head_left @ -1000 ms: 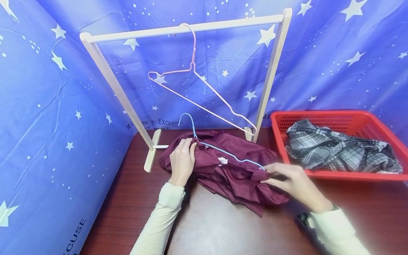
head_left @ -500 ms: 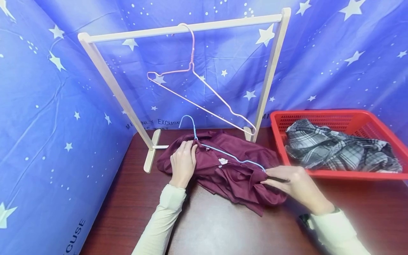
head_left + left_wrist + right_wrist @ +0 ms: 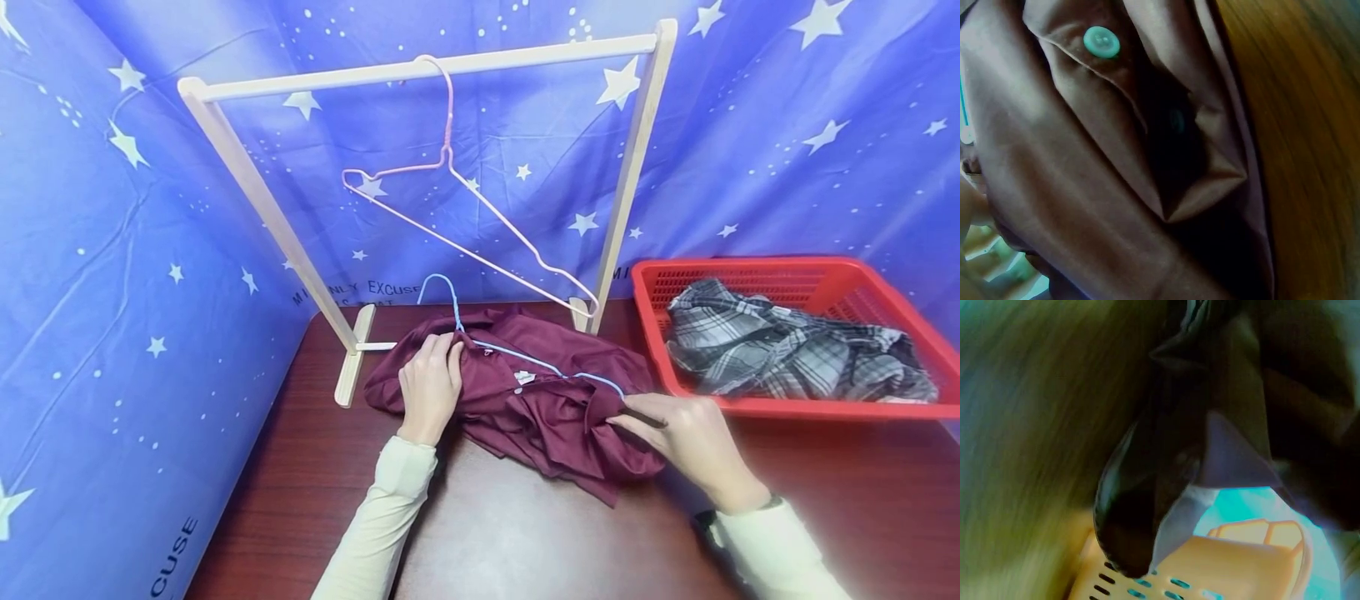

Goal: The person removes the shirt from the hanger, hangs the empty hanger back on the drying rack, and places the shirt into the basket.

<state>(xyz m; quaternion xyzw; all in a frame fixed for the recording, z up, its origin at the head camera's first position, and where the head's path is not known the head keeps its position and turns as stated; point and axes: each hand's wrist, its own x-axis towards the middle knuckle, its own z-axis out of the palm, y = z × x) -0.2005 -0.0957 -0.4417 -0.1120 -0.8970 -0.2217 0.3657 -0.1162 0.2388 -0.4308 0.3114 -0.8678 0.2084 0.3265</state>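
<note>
While the maroon shirt (image 3: 491, 417) lies mid-frame on the desk (image 3: 480, 533), blue hanger (image 3: 517, 355) partly hidden in it, L hand (image 3: 431, 379) grips cloth nr the hook (image 3: 454, 300) & R hand (image 3: 693, 437) pinches cloth at the hanger's visible end, right of ctr. Pink hanger (image 3: 447, 137) hangs from rack (image 3: 525, 57), upper mid-frame, head cam only. Basket (image 3: 810, 407) w/ plaid shirt (image 3: 795, 354) at far right; R wrist cam gets just its slotted wall, bottom of frame. L wrist cam adds a big button (image 3: 1102, 42), upper left, & a 2nd, dim in a fold.
</note>
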